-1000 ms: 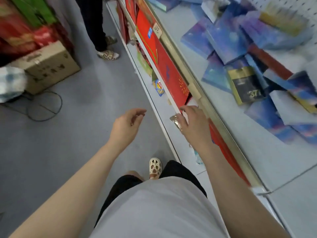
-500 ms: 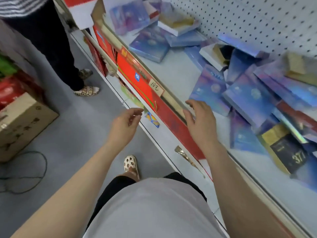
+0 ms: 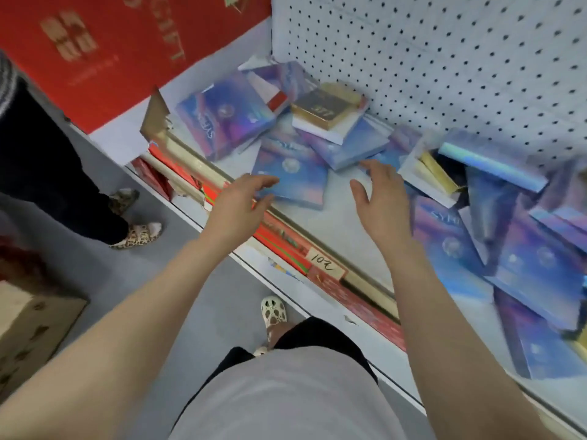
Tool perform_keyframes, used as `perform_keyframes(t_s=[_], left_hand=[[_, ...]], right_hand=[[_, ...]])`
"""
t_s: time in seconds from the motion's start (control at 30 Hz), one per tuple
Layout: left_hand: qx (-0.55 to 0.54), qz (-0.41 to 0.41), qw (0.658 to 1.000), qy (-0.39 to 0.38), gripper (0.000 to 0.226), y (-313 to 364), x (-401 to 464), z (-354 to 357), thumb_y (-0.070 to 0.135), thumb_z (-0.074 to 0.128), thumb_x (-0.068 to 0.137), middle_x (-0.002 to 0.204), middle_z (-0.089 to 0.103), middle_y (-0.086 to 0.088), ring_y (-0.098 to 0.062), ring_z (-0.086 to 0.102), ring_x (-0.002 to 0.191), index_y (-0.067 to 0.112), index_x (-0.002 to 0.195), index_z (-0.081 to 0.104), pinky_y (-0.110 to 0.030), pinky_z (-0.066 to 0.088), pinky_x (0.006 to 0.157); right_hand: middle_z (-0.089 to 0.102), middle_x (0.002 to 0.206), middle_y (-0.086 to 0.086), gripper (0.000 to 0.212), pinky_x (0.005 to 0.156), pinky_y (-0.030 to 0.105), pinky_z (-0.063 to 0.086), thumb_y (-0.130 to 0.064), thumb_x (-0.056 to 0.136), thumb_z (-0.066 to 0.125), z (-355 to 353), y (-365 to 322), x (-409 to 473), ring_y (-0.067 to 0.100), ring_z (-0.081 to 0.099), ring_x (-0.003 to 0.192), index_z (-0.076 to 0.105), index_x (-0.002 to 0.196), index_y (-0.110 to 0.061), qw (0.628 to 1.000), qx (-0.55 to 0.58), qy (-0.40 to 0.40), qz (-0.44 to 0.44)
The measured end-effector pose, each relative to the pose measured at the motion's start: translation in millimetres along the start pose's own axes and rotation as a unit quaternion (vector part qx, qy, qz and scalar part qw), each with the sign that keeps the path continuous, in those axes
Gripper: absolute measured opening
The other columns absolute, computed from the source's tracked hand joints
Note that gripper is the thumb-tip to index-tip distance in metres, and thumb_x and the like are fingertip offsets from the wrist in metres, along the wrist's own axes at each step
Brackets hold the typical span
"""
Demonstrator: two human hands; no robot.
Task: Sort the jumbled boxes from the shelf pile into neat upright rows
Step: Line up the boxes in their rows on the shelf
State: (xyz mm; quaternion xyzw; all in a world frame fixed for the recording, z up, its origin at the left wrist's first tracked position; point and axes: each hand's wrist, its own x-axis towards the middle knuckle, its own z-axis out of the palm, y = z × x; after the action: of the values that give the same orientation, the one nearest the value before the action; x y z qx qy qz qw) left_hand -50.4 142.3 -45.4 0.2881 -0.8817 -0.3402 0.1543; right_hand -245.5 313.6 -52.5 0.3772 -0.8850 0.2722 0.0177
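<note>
Several flat blue-purple boxes lie jumbled on the white shelf. One blue box lies flat near the shelf's front edge, between my two hands. My left hand hovers over the shelf lip with loose fingers at that box's left corner. My right hand is spread just right of it, fingertips near another blue box. Neither hand holds anything. A gold-and-black box sits on top of the back pile. More blue boxes are heaped at the right.
A white pegboard backs the shelf. A big red gift box stands at the shelf's left end. A price tag is on the shelf lip. Another person's legs stand in the aisle; a cardboard box sits at the left.
My view swung up from the floor onto the shelf. Both hands rose from below the shelf edge and now reach over it toward the flat blue box.
</note>
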Motion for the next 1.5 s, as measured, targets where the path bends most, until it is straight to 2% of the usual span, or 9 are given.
perform_keyframes(t_s=[0.23, 0.43, 0.53, 0.8, 1.0, 1.1, 1.23, 1.37, 1.5], left_hand=[[0.062, 0.065, 0.996, -0.02, 0.036, -12, 80, -15, 0.019, 0.055, 0.089, 0.123, 0.064, -0.003, -0.024, 0.057, 0.115, 0.017, 0.124, 0.063, -0.026, 0.04, 0.094], [0.068, 0.068, 0.994, -0.058, 0.038, -12, 133, -22, 0.016, 0.057, 0.093, 0.132, 0.055, -0.008, -0.027, 0.051, 0.122, 0.018, 0.131, 0.057, -0.031, 0.038, 0.102], [0.04, 0.095, 0.992, -0.075, 0.039, -9, 161, -19, 0.015, 0.057, 0.093, 0.134, 0.052, -0.008, -0.025, 0.05, 0.122, 0.017, 0.132, 0.055, -0.023, 0.035, 0.098], [0.086, 0.073, 0.978, -0.176, 0.043, 2, 241, 25, 0.032, 0.049, 0.098, 0.134, 0.054, -0.016, -0.035, 0.049, 0.122, 0.01, 0.135, 0.048, -0.037, 0.039, 0.097], [0.074, 0.008, 0.966, -0.246, 0.066, 12, 263, 53, 0.049, 0.061, 0.088, 0.136, 0.055, -0.013, -0.036, 0.054, 0.12, 0.01, 0.136, 0.037, -0.04, 0.045, 0.096], [0.021, 0.003, 0.977, -0.212, 0.072, 22, 265, 55, 0.038, 0.074, 0.079, 0.133, 0.057, -0.011, -0.034, 0.055, 0.119, 0.009, 0.134, 0.038, -0.04, 0.047, 0.093], [-0.048, 0.039, 0.985, -0.159, 0.058, 43, 261, 43, 0.024, 0.073, 0.079, 0.127, 0.058, -0.015, -0.032, 0.056, 0.115, 0.006, 0.127, 0.044, -0.039, 0.047, 0.09], [-0.202, 0.036, 0.96, -0.19, 0.028, 47, 233, 20, 0.022, 0.063, 0.084, 0.108, 0.068, 0.004, -0.02, 0.065, 0.099, 0.023, 0.112, 0.059, -0.041, 0.053, 0.09], [-0.319, -0.024, 0.924, -0.21, 0.024, 42, 195, 16, 0.017, 0.058, 0.092, 0.111, 0.068, 0.0, -0.02, 0.066, 0.102, 0.013, 0.116, 0.059, -0.042, 0.053, 0.094]], right_hand=[[0.044, 0.142, 0.023, 0.058, 0.095, 0.047, 0.042, -0.038, 0.098, 0.046, 34, -15, 130, 0.044, 0.049, 0.119, 0.038, 0.148, -0.01, 0.998, 0.015, -0.031, 0.057], [0.042, 0.15, 0.008, 0.077, 0.106, 0.046, 0.039, -0.072, 0.081, 0.04, 58, -26, 156, 0.036, 0.039, 0.135, 0.05, 0.141, -0.025, 0.994, -0.019, -0.109, 0.021], [0.044, 0.148, 0.013, 0.066, 0.105, 0.04, 0.039, -0.046, 0.08, 0.071, 50, -22, 142, 0.038, 0.046, 0.129, 0.055, 0.136, -0.016, 0.995, 0.014, -0.09, 0.031], [0.039, 0.15, 0.006, 0.048, 0.097, 0.018, 0.038, -0.022, 0.086, 0.073, 17, -28, 60, 0.019, 0.056, 0.121, 0.059, 0.132, -0.015, 0.978, 0.075, 0.022, 0.191], [0.055, 0.124, -0.001, 0.026, 0.093, 0.028, 0.049, -0.032, 0.082, 0.076, 5, -39, 48, 0.016, 0.06, 0.113, 0.069, 0.106, -0.022, 0.925, 0.133, 0.124, 0.335], [0.059, 0.104, -0.014, 0.058, 0.08, 0.033, 0.054, -0.021, 0.079, 0.079, -3, -45, 49, 0.01, 0.063, 0.079, 0.051, 0.129, -0.021, 0.882, 0.186, 0.149, 0.406], [0.063, 0.095, -0.001, 0.081, 0.08, 0.03, 0.051, -0.017, 0.081, 0.076, -7, -47, 42, 0.016, 0.065, 0.087, 0.031, 0.148, -0.016, 0.811, 0.271, 0.183, 0.485], [0.067, 0.081, 0.003, 0.021, 0.067, 0.028, 0.045, -0.009, 0.086, 0.063, -8, -54, 18, 0.014, 0.061, 0.068, 0.066, 0.106, -0.013, 0.728, 0.397, 0.219, 0.513], [0.063, 0.083, 0.012, 0.021, 0.072, 0.038, 0.048, -0.006, 0.08, 0.058, -7, -62, -16, 0.026, 0.06, 0.077, 0.063, 0.1, -0.006, 0.611, 0.493, 0.327, 0.526]])
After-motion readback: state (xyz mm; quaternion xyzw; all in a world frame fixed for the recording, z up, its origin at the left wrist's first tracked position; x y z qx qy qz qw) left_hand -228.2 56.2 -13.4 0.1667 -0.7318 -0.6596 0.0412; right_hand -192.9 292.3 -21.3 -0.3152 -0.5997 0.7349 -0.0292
